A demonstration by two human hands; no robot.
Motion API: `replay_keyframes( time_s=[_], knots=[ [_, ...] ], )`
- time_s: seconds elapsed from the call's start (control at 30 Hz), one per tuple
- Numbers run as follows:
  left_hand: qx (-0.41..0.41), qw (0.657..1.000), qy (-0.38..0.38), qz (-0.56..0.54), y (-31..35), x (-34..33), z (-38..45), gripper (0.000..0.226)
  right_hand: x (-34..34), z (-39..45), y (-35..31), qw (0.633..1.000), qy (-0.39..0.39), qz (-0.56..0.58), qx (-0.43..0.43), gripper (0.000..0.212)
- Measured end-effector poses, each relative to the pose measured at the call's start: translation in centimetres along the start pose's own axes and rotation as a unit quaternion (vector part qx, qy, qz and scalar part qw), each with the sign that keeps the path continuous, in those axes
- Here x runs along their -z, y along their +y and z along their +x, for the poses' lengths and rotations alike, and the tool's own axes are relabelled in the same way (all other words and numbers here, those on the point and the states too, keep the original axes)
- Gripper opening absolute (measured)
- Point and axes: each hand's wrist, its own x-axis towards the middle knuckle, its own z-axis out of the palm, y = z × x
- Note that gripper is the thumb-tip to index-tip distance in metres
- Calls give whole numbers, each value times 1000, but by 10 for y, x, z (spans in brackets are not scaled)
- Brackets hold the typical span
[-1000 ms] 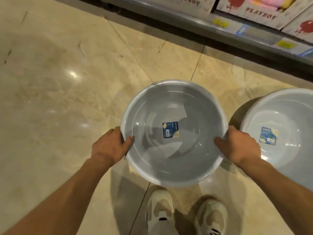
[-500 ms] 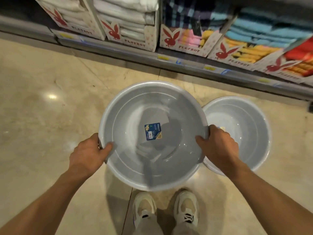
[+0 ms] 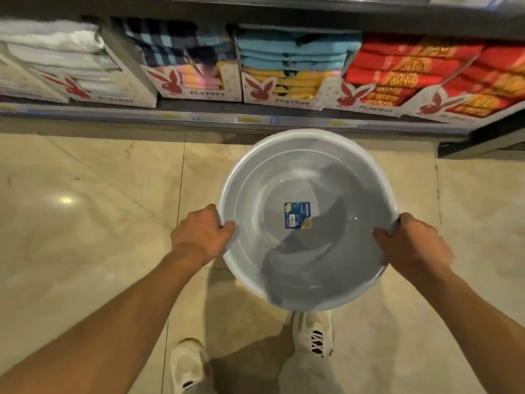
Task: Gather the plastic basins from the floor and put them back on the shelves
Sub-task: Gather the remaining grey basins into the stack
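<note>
I am holding the grey plastic basin [image 3: 306, 220] off the floor [image 3: 85, 223], in front of the low shelf [image 3: 227, 119]. My left hand [image 3: 200, 237] is gripping the basin's left rim, thumb hooked inside, the grip closed on it. My right hand [image 3: 412, 245] is gripping the right rim the same way, thumb lying over the edge into the bowl. The basin is sitting mouth up, with a blue label [image 3: 297, 215] stuck at the centre of its bottom. Beyond the basin, the shelf is carrying boxes of folded towels [image 3: 295, 69], white, blue, yellow and red. Below the basin, my two pale shoes [image 3: 312, 334] are standing on the tiled floor, the right one just under the basin's near rim.
</note>
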Motion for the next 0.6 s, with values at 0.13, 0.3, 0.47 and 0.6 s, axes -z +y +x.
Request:
replay_keyframes(
  time_s=[0.13, 0.3, 0.47, 0.6],
  knots=[
    [5, 1000, 10, 29, 0, -43, 24, 41, -53, 34, 15, 1000, -20, -23, 6, 30],
    [13, 999, -14, 35, 7, -80, 45, 47, -105, 63, 20, 999, -10, 24, -20, 30],
    [79, 987, -23, -138, 16, -97, 51, 44, -127, 68, 28, 993, -87, 66, -43, 27],
    [72, 986, 9, -150, 18, -87, 40, 36, -118, 61, 32, 996, -79, 51, -8, 29]
  ],
)
